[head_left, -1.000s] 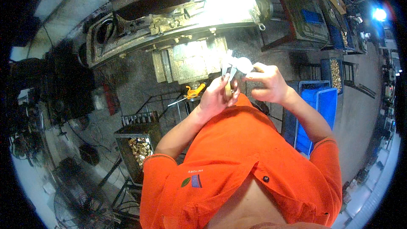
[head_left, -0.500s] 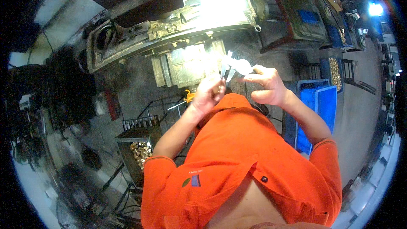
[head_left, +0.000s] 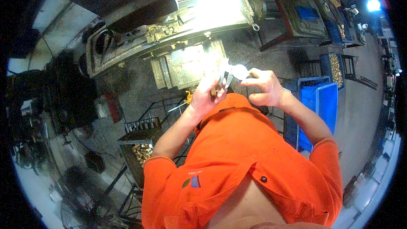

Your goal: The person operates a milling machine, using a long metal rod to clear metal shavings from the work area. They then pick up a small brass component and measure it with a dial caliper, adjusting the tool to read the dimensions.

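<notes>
Orange cloth of our shirt [head_left: 250,165] filled the lower middle of the view, with both bare forearms rising from it. Our left hand [head_left: 205,95] was closed around a small brass-coloured part [head_left: 218,89], held up in front of the chest. Our right hand [head_left: 265,87] pinched a dial caliper [head_left: 233,73] between thumb and fingers, its round white face uppermost and its jaws pointing down at the part; whether they touched it we could not tell. Above the hands lay a grimy machine bed [head_left: 169,42] under a bright lamp glare. A blue crate [head_left: 318,106] stood to the right, and a dark bin [head_left: 142,150] of brass pieces to the lower left.
</notes>
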Motion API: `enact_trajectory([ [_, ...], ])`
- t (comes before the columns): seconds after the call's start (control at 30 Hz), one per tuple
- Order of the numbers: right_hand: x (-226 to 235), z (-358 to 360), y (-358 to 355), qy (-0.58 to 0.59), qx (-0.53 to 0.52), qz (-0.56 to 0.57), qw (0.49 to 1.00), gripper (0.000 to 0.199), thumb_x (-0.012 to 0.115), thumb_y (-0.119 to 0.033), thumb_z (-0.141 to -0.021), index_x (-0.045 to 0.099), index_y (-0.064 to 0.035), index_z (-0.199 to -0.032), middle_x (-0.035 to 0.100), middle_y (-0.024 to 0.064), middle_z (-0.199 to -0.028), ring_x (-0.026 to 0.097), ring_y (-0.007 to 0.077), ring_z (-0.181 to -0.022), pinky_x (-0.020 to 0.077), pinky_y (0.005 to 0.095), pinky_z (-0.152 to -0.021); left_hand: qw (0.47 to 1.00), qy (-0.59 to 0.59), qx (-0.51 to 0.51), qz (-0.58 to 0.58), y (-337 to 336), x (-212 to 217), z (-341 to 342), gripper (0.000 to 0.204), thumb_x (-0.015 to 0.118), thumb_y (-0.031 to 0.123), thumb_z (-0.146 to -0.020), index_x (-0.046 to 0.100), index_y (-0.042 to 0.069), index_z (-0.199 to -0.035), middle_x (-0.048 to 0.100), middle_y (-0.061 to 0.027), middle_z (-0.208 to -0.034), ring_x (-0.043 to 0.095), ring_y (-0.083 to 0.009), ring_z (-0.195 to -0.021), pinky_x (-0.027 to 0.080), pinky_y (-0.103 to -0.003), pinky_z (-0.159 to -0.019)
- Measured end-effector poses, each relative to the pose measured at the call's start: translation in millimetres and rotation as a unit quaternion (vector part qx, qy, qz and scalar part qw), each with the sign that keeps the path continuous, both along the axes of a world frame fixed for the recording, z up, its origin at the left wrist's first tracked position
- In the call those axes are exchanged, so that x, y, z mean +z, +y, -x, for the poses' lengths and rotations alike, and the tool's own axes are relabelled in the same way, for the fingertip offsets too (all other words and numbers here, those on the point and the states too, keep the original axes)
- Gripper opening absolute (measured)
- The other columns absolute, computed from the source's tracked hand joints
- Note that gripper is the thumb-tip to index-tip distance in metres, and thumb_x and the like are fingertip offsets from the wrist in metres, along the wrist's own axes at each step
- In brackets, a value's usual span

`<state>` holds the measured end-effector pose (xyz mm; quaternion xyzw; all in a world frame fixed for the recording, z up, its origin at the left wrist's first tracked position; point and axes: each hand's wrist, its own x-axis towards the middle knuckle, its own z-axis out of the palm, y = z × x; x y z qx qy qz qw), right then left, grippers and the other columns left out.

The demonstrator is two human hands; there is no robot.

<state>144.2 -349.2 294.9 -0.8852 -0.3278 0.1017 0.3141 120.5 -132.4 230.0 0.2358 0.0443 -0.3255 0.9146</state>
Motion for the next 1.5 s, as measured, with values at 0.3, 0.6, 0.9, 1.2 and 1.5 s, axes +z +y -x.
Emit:
enact_trajectory([
  [0.3,12,-3,-2,0.04,0.091,-0.025,0.995,0.025,0.058,-0.015,-0.052,0.068,-0.0117,-0.075,0.057,0.0207,-0.092,0.058,0.0331,-0.07,0.0474,0.0365,-0.059,0.998,-0.044,-0.006,-0.033,11,-15,4,0.034,0.043,0.038,-0.09,0.051,0.006,-0.094,0.052,-0.0037,-0.062,0.045,-0.0113,-0.047,0.032,-0.021,-0.04],
  [0.6,5,-8,-7,0.068,0.103,-0.123,0.985,0.013,0.058,-0.017,-0.05,0.051,-0.0061,-0.053,0.052,0.0151,-0.073,0.052,0.0308,-0.056,0.0395,0.0351,-0.047,0.997,0.026,-0.055,0.041,-2,-3,20,0.064,0.038,0.059,-0.084,0.054,-0.003,-0.094,0.053,-0.0041,-0.059,0.034,-0.01,-0.035,0.028,-0.022,-0.04],
  [0.9,8,-13,-7,0.056,0.124,-0.121,0.983,0.011,0.057,-0.014,-0.051,0.05,-0.0052,-0.051,0.054,0.0135,-0.074,0.053,0.0291,-0.056,0.0416,0.0342,-0.048,0.995,-0.004,-0.082,0.061,0,-7,26,0.068,0.042,0.062,-0.08,0.054,-0.004,-0.089,0.035,0.0032,-0.043,0.031,-0.0076,-0.035,0.024,-0.021,-0.038],
  [1.2,5,-13,-10,0.049,0.113,-0.108,0.987,0.011,0.057,-0.014,-0.05,0.052,-0.0048,-0.054,0.054,0.0139,-0.073,0.054,0.0306,-0.057,0.0423,0.0358,-0.048,0.993,-0.017,-0.076,0.084,-3,-2,23,0.059,0.043,0.057,-0.083,0.055,0.0,-0.086,0.035,0.0031,-0.042,0.029,-0.0064,-0.035,0.023,-0.021,-0.039],
  [1.5,9,-16,-13,0.043,0.112,-0.087,0.989,0.014,0.057,-0.014,-0.048,0.053,-0.004,-0.057,0.053,0.013,-0.072,0.053,0.0311,-0.058,0.0427,0.0362,-0.049,0.995,-0.009,-0.073,0.064,-4,-4,21,0.056,0.043,0.055,-0.084,0.054,0.001,-0.084,0.034,0.0028,-0.042,0.028,-0.007,-0.035,0.023,-0.022,-0.039],
])
